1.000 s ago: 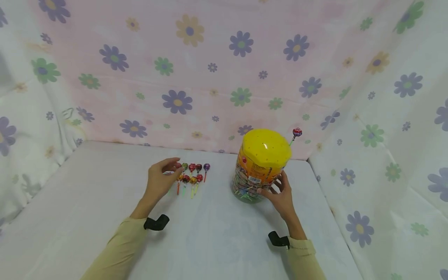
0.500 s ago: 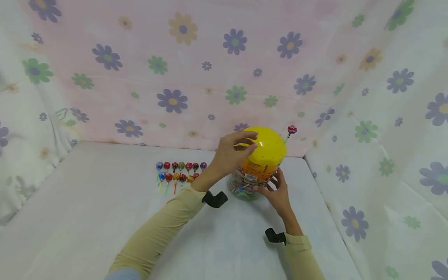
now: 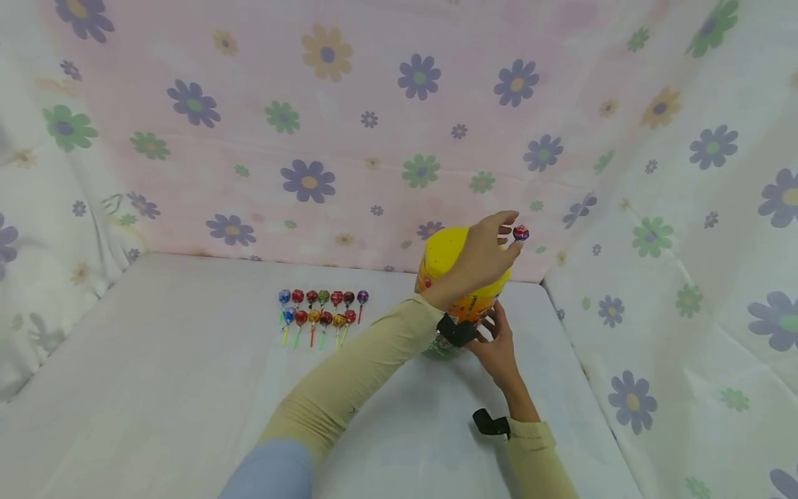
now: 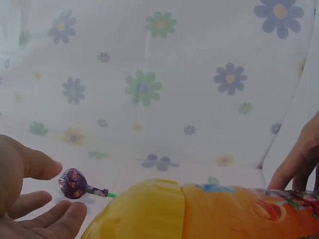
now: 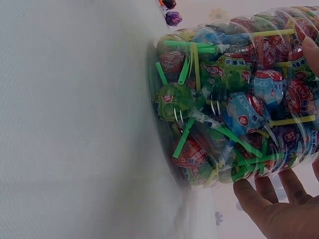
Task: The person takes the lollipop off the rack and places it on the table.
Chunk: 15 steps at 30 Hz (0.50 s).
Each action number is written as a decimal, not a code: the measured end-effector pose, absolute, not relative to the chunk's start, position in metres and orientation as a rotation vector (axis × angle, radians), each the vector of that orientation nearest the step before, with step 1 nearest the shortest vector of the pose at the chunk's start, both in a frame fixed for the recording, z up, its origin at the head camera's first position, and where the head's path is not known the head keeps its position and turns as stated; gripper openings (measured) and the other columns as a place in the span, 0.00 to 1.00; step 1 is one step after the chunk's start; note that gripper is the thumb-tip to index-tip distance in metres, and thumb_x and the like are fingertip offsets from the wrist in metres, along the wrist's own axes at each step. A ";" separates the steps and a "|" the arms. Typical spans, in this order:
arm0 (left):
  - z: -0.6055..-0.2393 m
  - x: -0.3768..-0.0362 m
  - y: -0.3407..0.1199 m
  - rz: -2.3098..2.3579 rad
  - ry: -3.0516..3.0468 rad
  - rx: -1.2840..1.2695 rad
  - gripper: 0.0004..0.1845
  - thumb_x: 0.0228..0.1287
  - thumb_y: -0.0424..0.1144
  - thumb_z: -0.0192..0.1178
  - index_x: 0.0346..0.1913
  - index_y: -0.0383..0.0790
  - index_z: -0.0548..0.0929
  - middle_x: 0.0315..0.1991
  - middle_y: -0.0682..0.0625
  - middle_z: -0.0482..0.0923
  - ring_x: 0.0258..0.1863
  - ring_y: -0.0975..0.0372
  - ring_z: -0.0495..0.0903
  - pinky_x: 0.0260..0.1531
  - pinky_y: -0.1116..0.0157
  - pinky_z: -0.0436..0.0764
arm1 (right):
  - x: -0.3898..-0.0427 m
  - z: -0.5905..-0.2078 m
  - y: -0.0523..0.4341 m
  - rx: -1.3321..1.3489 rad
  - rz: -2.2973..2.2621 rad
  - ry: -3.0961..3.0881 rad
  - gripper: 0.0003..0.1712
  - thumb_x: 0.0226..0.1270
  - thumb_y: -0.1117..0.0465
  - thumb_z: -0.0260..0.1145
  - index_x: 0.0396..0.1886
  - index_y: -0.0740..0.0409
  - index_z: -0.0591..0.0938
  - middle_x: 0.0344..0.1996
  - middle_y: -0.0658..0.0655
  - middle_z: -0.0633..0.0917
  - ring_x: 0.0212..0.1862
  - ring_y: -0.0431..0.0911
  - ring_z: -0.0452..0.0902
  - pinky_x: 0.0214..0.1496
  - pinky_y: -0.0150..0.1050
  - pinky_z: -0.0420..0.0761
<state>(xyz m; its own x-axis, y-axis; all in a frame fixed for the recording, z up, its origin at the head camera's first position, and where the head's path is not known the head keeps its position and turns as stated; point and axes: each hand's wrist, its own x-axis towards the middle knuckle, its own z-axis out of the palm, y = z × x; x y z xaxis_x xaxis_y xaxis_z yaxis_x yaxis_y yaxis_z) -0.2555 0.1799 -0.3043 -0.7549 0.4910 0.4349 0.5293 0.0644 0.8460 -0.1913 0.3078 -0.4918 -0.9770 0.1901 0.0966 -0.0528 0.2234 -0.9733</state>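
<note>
A big clear jar (image 3: 469,308) with a yellow lid (image 3: 444,248) and an orange label stands upright on the table, full of wrapped lollipops (image 5: 239,114). From the lid's far right side juts a lollipop (image 3: 521,233) in a red and purple wrapper, its green stick (image 4: 111,195) running to the lid. My left hand (image 3: 483,258) reaches over the lid, thumb and fingers spread around the lollipop's head (image 4: 73,183) with a gap visible. Low on the jar's right side, my right hand (image 3: 499,346) holds it between thumb and fingers.
Two rows of lollipops (image 3: 323,297) lie on the white table (image 3: 206,374), left of the jar, sticks toward me. A flowered cloth (image 3: 374,159) hangs behind and at both sides. My left forearm (image 3: 355,374) crosses in front of the jar.
My left hand has left the lollipop rows and moved right, across the lid to the lollipop sticking out there. My right hand has stayed on the jar.
</note>
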 end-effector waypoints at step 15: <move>-0.303 -0.268 0.198 -1.809 -2.121 -1.066 0.16 0.70 0.28 0.63 0.58 0.32 0.81 0.46 0.42 0.87 0.42 0.62 0.86 0.43 0.81 0.81 | -0.191 -0.497 0.309 -0.094 1.770 -2.328 0.61 0.57 0.61 0.80 0.82 0.42 0.53 0.74 0.59 0.66 0.72 0.58 0.67 0.72 0.55 0.71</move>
